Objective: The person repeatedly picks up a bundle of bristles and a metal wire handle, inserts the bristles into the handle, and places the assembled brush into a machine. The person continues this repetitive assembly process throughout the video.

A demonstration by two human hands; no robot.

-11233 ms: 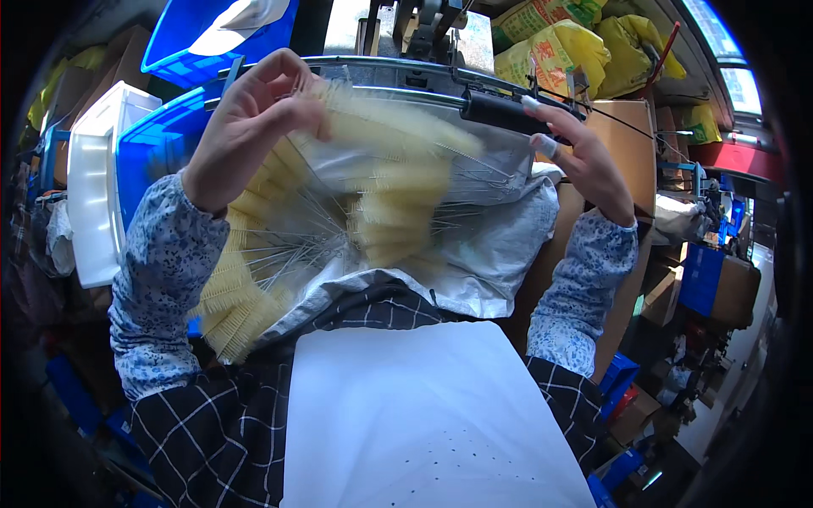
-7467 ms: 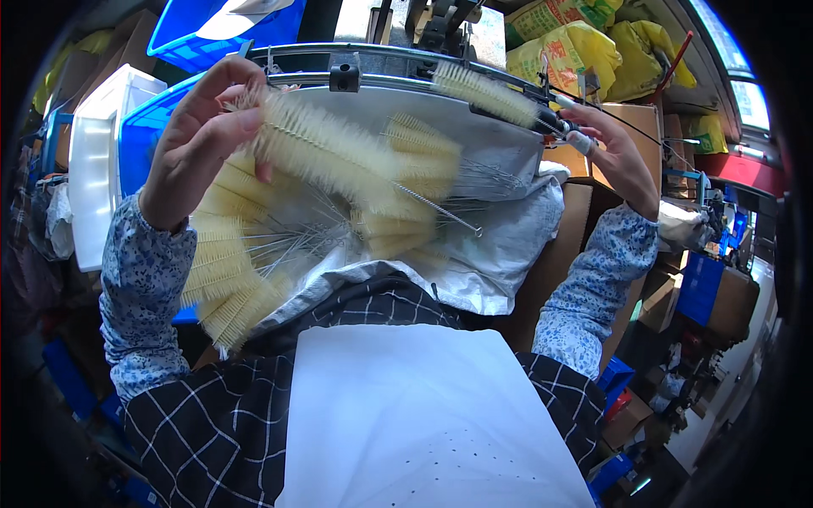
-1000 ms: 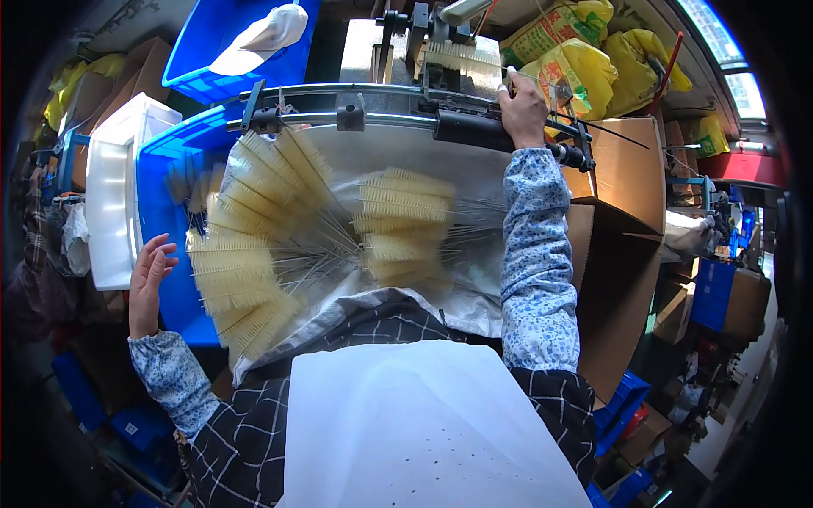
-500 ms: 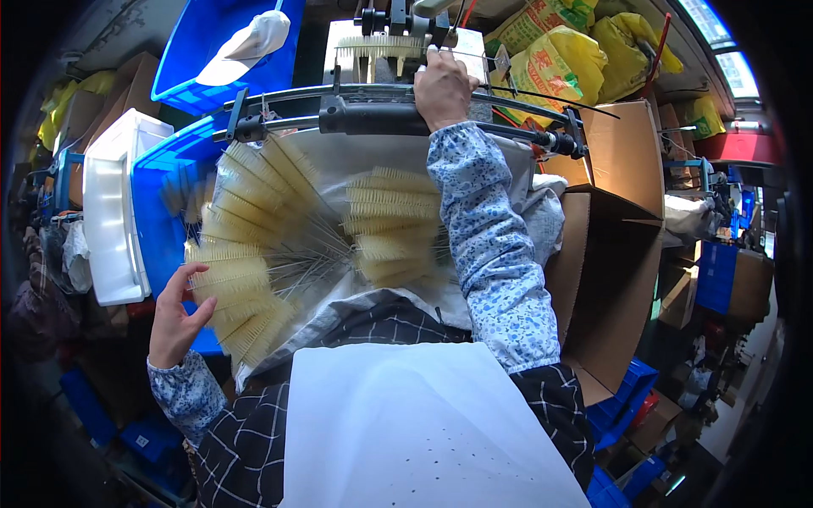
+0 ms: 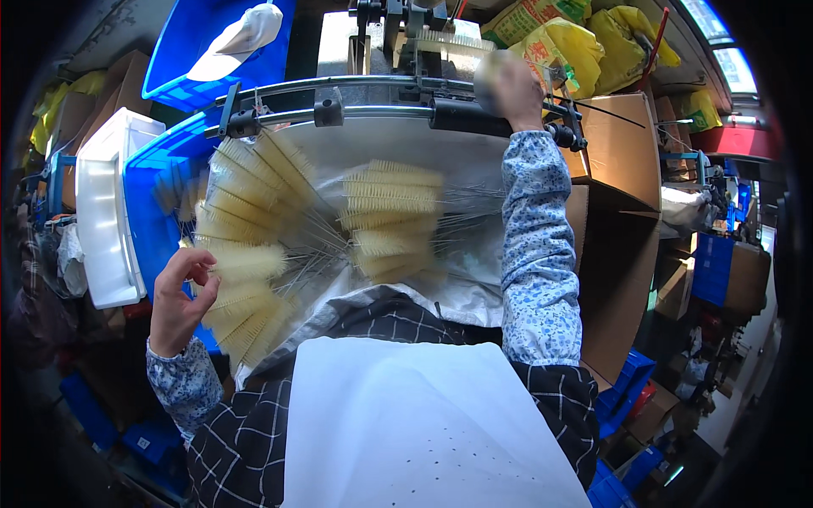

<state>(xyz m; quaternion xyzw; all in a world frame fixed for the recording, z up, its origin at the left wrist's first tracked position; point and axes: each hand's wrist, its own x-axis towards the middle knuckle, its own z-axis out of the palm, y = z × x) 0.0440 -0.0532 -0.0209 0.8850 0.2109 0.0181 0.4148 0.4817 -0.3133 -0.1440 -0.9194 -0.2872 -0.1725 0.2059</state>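
My right hand (image 5: 515,89), blurred by motion, closes around a round knob-like piece (image 5: 489,82) on the machine's sliding carriage. Beside it a pale bristle brush (image 5: 455,43) lies level across the machine. My left hand (image 5: 180,298) is curled at the left pile, its thumb and fingertips at the bristled end of a tube brush (image 5: 247,262). Fanned around that brush are several more yellowish brushes (image 5: 258,182) with thin wire stems. A second stack of brushes (image 5: 391,203) rests in the middle of the white cloth (image 5: 474,245) over my lap.
Twin metal rails (image 5: 381,112) with a black sleeve (image 5: 466,117) cross in front of me. Blue bins (image 5: 152,220) and a white tray (image 5: 106,207) stand left; a white cap (image 5: 240,41) lies in the far bin. An open cardboard box (image 5: 622,279) is at right, yellow bags (image 5: 559,55) behind.
My right hand has moved right along the rails, and the carriage, black sleeve and machine-held brush have shifted right too. My left fingers have curled in; the brush beside them has shifted right.
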